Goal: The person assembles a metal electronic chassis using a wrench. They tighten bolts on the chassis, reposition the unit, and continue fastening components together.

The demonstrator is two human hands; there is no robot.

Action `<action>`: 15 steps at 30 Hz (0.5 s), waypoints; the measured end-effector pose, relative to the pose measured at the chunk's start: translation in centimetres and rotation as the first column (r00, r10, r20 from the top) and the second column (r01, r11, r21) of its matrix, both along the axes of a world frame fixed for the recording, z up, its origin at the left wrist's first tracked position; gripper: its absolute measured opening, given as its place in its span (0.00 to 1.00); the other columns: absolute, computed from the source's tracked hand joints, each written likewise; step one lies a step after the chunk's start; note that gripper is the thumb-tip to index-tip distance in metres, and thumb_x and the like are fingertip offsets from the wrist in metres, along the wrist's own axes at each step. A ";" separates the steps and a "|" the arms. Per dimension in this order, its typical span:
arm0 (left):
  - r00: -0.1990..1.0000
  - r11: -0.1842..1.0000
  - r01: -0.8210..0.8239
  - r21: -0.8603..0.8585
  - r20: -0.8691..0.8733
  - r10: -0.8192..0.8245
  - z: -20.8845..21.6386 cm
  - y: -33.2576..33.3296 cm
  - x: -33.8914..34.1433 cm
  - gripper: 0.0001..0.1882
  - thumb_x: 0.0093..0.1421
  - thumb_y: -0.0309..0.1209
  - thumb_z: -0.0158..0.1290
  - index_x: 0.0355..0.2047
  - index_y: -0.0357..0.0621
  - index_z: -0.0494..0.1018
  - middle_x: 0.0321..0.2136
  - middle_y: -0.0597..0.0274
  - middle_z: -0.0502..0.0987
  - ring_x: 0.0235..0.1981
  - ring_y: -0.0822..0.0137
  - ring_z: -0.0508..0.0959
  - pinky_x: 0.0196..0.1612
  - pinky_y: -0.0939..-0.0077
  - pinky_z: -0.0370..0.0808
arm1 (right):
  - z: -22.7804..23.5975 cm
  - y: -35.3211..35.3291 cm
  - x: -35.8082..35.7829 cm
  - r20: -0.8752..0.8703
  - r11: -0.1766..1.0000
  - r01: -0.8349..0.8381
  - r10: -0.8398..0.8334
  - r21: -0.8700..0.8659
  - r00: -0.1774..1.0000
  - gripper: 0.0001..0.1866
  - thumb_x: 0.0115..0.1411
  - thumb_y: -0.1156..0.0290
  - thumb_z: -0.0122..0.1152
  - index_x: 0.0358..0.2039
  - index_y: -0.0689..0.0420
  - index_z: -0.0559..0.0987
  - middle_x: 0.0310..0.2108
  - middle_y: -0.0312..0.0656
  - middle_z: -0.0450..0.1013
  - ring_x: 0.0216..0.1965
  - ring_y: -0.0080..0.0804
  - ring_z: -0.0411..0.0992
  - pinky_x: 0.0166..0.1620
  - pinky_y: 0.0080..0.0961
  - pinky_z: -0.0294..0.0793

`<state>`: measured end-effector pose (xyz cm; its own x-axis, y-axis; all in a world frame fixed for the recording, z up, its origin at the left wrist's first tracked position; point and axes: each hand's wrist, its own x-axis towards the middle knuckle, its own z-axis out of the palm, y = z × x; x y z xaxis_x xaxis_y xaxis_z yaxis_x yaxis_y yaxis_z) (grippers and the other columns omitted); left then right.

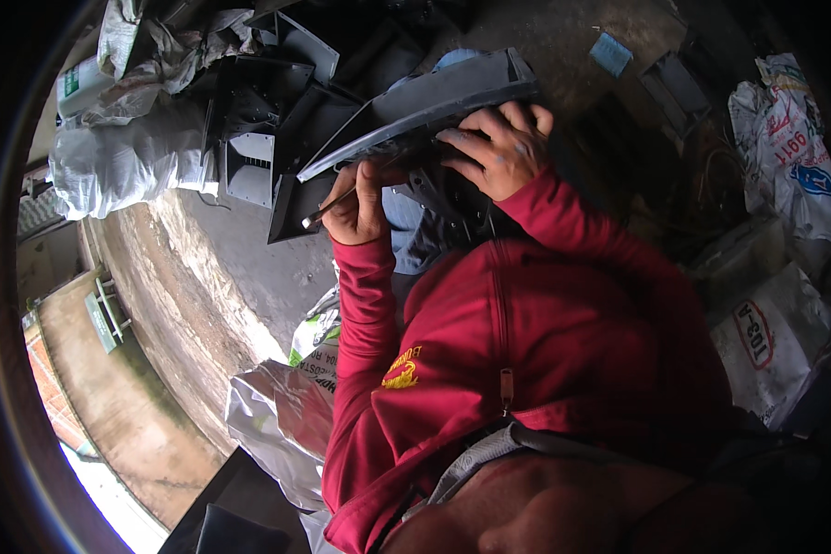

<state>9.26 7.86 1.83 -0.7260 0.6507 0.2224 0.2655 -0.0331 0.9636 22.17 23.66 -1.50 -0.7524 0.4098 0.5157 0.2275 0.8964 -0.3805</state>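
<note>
A long dark grey plastic housing (434, 102), shaped like a shallow box with raised edges, is held tilted before my chest. My right hand (506, 148) grips its near edge at the right, fingers bent over the rim and smudged with grey. Under its left part, my left hand (355, 208) pinches a thin stick-like tool (331, 209) with a pale end pointing down to the left. The tool's other end is hidden by my fingers and the housing, so its kind is unclear. Beneath the housing, black parts (443, 198) lie over my blue-trousered legs.
Several black plastic housings (295, 120) are piled at the far left, beside a white wrapped bundle (134, 157). A blue piece (610, 54) lies on the floor at the far right. White printed sacks (789, 138) stand at the right, and a crumpled silvery bag (282, 415) sits by my left arm.
</note>
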 end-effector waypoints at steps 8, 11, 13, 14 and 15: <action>0.773 0.950 -0.124 -0.287 -0.628 -0.089 1.5 2.4 2.0 0.05 0.56 0.23 0.58 0.35 0.40 0.78 0.27 0.56 0.80 0.27 0.59 0.82 0.30 0.73 0.76 | -0.2 0.4 -0.3 -0.026 0.998 -0.005 0.004 -0.070 1.000 0.26 0.43 0.54 0.72 0.45 0.36 0.75 0.33 0.26 0.74 0.42 0.27 0.68 0.50 0.40 0.53; 0.703 0.964 -0.055 -0.262 -0.695 -0.149 1.4 2.9 2.0 0.07 0.53 0.25 0.60 0.34 0.42 0.77 0.28 0.56 0.78 0.23 0.56 0.79 0.27 0.66 0.75 | -0.4 0.4 -0.1 -0.019 0.998 0.001 -0.002 -0.067 1.000 0.25 0.44 0.54 0.71 0.44 0.37 0.76 0.34 0.26 0.75 0.43 0.28 0.68 0.50 0.41 0.53; 0.712 0.950 -0.047 -0.310 -0.677 -0.185 1.7 3.0 2.2 0.07 0.52 0.24 0.60 0.33 0.42 0.77 0.29 0.57 0.79 0.24 0.56 0.79 0.27 0.66 0.75 | -0.2 0.5 -0.1 -0.028 0.998 -0.002 0.001 -0.062 1.000 0.25 0.44 0.54 0.71 0.45 0.37 0.76 0.33 0.25 0.75 0.43 0.28 0.68 0.50 0.42 0.53; 0.709 0.942 -0.049 -0.331 -0.676 -0.200 1.8 3.1 2.2 0.07 0.52 0.25 0.60 0.33 0.42 0.77 0.28 0.56 0.79 0.24 0.55 0.79 0.27 0.67 0.75 | -0.2 0.4 -0.2 -0.035 0.998 -0.006 0.004 -0.063 0.999 0.25 0.44 0.54 0.71 0.45 0.37 0.76 0.33 0.25 0.75 0.43 0.28 0.68 0.50 0.42 0.53; 0.706 0.935 -0.051 -0.351 -0.675 -0.215 2.0 3.2 2.1 0.07 0.53 0.25 0.60 0.33 0.42 0.77 0.28 0.56 0.78 0.24 0.55 0.79 0.27 0.67 0.75 | -0.3 0.3 -0.3 -0.053 0.999 0.003 -0.006 -0.052 0.999 0.25 0.44 0.54 0.71 0.44 0.37 0.76 0.33 0.25 0.75 0.43 0.27 0.68 0.50 0.41 0.53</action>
<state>11.36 11.09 3.79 -0.3888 0.8271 0.4059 0.8697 0.1840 0.4580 21.88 24.00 -1.82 -0.7227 0.4408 0.5324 0.2102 0.8739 -0.4382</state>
